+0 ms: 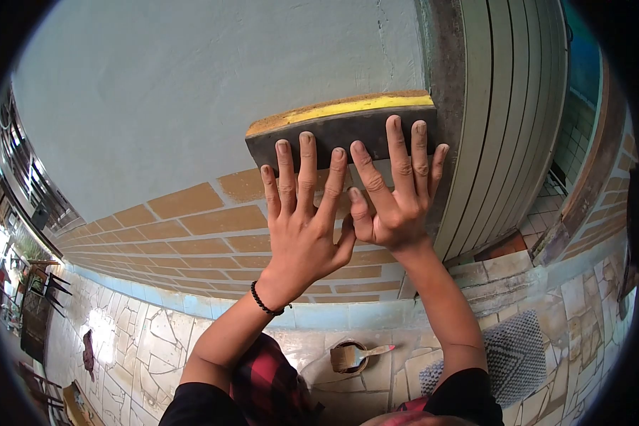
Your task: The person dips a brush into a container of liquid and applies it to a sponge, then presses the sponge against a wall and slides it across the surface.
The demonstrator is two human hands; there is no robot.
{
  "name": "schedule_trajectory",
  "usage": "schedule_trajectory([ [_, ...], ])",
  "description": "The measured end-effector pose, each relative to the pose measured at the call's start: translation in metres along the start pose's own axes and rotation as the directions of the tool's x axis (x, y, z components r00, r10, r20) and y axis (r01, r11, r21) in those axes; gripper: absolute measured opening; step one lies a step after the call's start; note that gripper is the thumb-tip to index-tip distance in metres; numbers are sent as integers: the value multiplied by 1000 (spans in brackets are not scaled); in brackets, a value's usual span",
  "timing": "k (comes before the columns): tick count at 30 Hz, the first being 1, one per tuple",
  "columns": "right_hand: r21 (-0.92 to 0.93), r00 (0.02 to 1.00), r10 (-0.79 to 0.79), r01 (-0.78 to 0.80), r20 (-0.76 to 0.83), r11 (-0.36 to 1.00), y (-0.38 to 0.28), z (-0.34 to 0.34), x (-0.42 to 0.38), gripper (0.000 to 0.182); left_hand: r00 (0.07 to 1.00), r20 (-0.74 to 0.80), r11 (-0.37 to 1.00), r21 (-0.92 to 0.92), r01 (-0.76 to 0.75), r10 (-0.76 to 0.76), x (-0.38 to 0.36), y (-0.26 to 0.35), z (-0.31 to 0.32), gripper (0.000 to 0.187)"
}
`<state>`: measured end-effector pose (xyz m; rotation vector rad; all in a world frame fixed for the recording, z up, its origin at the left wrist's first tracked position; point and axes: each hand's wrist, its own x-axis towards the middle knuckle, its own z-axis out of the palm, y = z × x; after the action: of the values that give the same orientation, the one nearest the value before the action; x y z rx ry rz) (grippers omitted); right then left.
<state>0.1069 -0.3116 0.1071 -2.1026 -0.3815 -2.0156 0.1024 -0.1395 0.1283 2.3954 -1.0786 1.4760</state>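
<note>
Sponge-edged board lies against the wall, near the slatted door. The left hand and right hand touch it, fingers extended and apart; below, a brush rests across a bowl.

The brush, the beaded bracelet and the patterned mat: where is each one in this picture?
Brush (362,353): head view, on the pale part next to the bristles.
Beaded bracelet (260,302): head view, on its dark beads.
Patterned mat (519,353): head view, on its woven grey-and-white surface.
</note>
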Motion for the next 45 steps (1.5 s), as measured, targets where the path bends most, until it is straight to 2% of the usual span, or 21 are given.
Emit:
schedule_trajectory([
  [22,-2,1000,29,-29,1,1000,6,5,-2,46,999,-19,999,-31,27,-28,2,-1,7,88],
  [33,2,999,37,-37,1,999,7,5,1,45,1000,20,999,-37,20,-19,3,-5,5,92],
  [36,-56,999,-35,35,-11,998,10,6,1,49,1000,22,999,-47,19,-18,2,-6,5,93],
  [45,-77,1000,-15,15,11,997,10,7,0,52,999,46,1000,-5,-11,11,3,-7,4,95],
])
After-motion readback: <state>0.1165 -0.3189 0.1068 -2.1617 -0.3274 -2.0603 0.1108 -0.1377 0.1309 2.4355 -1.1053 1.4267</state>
